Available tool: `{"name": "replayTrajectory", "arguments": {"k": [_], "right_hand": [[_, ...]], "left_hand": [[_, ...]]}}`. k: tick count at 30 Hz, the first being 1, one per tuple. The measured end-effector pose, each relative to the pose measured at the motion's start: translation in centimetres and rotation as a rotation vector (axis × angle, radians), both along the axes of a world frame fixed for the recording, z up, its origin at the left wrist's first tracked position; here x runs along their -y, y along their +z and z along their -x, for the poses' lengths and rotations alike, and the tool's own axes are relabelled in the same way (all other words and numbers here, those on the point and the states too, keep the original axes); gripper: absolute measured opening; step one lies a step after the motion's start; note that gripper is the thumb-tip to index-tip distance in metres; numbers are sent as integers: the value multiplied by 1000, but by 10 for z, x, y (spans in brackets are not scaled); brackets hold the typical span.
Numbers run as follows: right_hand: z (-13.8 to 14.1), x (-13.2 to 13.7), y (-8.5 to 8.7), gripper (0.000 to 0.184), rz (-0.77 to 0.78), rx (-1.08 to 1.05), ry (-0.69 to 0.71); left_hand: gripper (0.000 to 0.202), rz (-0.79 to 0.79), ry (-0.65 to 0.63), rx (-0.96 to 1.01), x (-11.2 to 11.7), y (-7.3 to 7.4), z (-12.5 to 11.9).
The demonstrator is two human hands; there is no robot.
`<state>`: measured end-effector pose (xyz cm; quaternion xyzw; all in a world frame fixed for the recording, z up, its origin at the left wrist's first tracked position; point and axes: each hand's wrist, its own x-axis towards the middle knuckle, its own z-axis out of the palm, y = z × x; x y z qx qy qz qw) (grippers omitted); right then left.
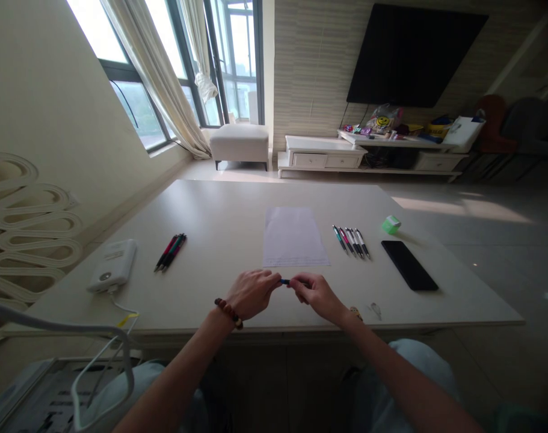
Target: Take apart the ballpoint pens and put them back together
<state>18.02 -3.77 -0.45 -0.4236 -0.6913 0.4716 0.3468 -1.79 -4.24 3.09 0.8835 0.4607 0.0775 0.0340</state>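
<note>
Blue-and-dark slim piece: it sits between your 2 hands over the tabletop, inward from the middle of the near edge.
Left hand: your fingertips pinch together on the left end.
Right hand: your thumb and fingers are curled close around the other end.
White paper: just beyond your hands.
Pen row: right of the paper.
Dark pens: bunched towards the left edge.
Black phone: near the right edge.
</note>
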Motion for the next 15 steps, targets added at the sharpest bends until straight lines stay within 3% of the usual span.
{"name": "replayTrajectory", "arguments": {"k": [5, 15], "right_hand": [[1, -6, -3, 37, 131, -114, 2], [3, -6, -3, 32, 132, -202, -55]], "left_hand": [[26, -25, 11, -20, -1, -1, 0], [26, -19, 20, -20, -3, -5, -1]]}}
